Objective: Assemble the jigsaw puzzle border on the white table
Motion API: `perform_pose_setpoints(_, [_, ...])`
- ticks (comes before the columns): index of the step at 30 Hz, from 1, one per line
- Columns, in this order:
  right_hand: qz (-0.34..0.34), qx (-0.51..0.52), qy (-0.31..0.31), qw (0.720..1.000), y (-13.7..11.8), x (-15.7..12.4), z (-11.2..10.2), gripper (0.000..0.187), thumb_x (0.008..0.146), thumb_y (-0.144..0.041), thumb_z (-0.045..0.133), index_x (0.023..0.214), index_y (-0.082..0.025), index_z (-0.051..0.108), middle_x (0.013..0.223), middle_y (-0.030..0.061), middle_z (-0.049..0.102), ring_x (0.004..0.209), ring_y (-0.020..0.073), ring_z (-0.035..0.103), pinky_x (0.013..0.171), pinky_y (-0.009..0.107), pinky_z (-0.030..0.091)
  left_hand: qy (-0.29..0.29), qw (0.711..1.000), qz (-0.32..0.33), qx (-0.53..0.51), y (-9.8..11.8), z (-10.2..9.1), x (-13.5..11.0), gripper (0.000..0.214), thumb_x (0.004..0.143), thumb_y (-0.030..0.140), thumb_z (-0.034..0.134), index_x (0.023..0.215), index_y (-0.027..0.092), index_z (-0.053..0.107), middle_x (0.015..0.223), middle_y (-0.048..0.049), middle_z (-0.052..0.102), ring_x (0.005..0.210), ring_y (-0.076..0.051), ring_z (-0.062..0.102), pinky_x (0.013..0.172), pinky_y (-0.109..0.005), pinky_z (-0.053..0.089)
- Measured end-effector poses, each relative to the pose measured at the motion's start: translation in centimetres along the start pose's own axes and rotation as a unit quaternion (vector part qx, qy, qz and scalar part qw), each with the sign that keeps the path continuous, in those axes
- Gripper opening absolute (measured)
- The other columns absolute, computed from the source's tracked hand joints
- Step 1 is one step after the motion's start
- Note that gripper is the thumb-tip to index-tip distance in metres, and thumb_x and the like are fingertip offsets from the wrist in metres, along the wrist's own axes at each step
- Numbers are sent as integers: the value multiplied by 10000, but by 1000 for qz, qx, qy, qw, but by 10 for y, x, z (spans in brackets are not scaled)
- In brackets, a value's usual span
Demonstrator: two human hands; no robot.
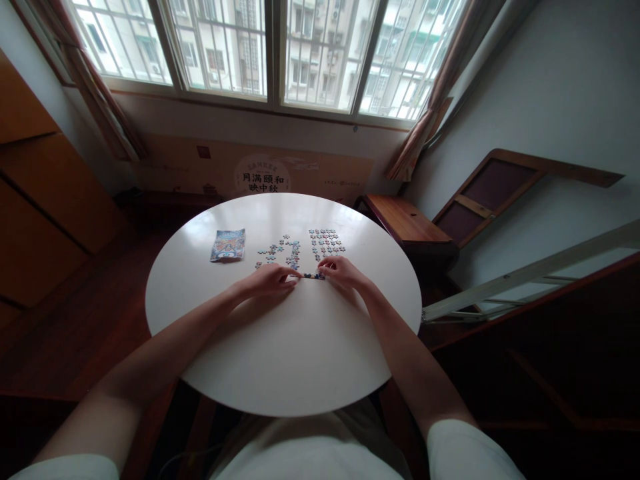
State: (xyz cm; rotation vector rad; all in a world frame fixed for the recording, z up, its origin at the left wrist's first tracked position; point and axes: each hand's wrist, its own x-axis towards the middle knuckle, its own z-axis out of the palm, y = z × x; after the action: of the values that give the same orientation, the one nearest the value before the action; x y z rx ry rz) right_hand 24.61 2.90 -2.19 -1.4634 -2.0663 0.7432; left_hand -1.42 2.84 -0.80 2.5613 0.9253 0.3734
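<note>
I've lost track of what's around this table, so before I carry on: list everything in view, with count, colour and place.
Puzzle strip: one, dark with pale patches, between the grips
Loose puzzle pieces: many, too small to count, multicoloured, beyond the grips
Packet: one, mostly blue, table's left
Table: one, white, centre
Window: one, pale-framed, top
Buildings: several, pale, outside
Curtains: two, pinkish-brown, flanking window
Printed board: one, tan, below window
Cabinet: one, orange-brown, far left
Wooden top: one, reddish-brown, beyond table's right
Wood-framed panel: one, brown and purple, right wall
Left grip: one, bare, strip's left end
Right grip: one, bare, strip's right end
Sleeves: two, white, bottom
</note>
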Motion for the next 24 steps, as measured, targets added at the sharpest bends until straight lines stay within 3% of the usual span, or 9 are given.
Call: perform_pose_setpoints(24, [9, 0, 0, 1000, -2, 0, 0, 243, 805, -330, 580, 891, -142, 707, 790, 46, 690, 679, 132, 563, 625, 230, 405, 7, 1000, 12, 0, -4, 2, 0, 384, 867, 393, 488, 1133, 202, 688, 528, 55, 441, 489, -85, 377, 512, -204, 232])
